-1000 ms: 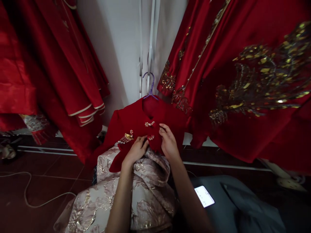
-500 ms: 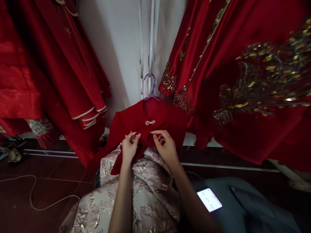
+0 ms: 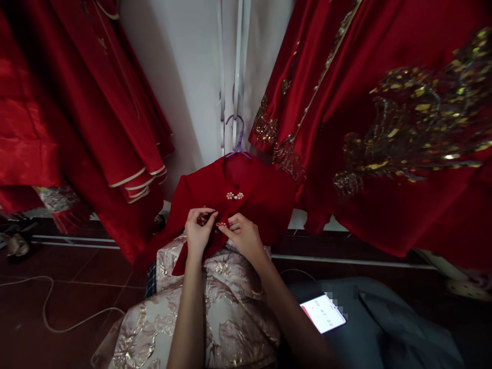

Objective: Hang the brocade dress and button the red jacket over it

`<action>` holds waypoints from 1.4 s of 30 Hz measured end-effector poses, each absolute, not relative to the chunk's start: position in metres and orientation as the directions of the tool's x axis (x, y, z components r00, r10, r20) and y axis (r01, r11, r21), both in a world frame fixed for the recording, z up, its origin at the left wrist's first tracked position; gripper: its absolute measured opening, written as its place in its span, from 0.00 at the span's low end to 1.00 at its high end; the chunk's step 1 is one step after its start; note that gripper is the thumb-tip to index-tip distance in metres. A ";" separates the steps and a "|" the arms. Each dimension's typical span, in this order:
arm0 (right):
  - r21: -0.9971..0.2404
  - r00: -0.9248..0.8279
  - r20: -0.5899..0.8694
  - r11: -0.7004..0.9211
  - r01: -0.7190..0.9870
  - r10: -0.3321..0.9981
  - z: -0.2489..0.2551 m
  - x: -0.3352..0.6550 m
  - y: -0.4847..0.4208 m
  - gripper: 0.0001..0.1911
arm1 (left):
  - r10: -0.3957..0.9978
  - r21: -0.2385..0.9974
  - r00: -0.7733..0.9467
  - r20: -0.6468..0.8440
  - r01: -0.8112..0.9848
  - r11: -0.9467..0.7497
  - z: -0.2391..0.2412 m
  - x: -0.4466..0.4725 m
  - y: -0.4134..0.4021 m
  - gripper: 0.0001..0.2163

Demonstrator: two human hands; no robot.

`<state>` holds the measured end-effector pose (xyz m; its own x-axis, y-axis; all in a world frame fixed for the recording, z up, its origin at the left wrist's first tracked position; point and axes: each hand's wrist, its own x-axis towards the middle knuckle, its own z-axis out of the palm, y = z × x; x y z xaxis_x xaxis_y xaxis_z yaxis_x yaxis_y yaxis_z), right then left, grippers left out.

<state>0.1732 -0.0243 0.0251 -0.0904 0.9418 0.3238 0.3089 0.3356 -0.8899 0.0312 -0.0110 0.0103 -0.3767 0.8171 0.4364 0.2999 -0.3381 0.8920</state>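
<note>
A red jacket [image 3: 203, 187] hangs from a purple hanger [image 3: 239, 143] in front of me. Near its neckline a beaded clasp [image 3: 234, 196] joins the two front edges. Lower down, my left hand [image 3: 197, 230] pinches the left front edge, with thumb and forefinger closed on the red cloth. Just beside it, my right hand [image 3: 246, 237] holds the other front edge, its thumb and fingertips at a second small beaded clasp [image 3: 221, 224]. My fingers partly cover that clasp, so I cannot tell whether its halves are joined.
Shiny patterned beige fabric [image 3: 230, 312] lies under my forearms. Red garments [image 3: 126, 128] hang at left, and sequined red ones [image 3: 384, 154] at right. A lit phone [image 3: 326, 315] rests on dark grey-blue cloth [image 3: 400, 318]. A pale cable [image 3: 49, 312] crosses the tiled floor.
My right hand has moved left and down, bringing its cloth edge close to my left hand. A beaded clasp now shows between the fingertips. The view has shifted slightly.
</note>
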 end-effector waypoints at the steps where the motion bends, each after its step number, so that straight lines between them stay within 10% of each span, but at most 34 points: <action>1: -0.890 -0.083 0.324 0.334 0.311 0.942 0.027 0.175 -0.024 0.10 | 0.767 0.876 -0.444 0.462 0.360 -0.320 0.006 0.030 -0.008 0.13; 10: -0.851 -0.215 0.371 0.423 0.310 0.904 0.030 0.176 -0.015 0.09 | 0.847 0.951 -0.454 0.275 -0.002 -0.310 -0.010 0.021 0.005 0.15; 42: -0.734 -0.158 0.523 0.537 0.416 0.838 0.019 0.140 0.024 0.04 | 0.873 0.963 -0.421 0.248 0.013 -0.268 -0.008 0.019 -0.003 0.10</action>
<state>0.1398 0.0242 0.0190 -0.1579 0.8376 0.5229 0.4159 0.5367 -0.7341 0.0186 -0.0025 -0.0079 -0.4206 0.8726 0.2483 0.0129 -0.2679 0.9634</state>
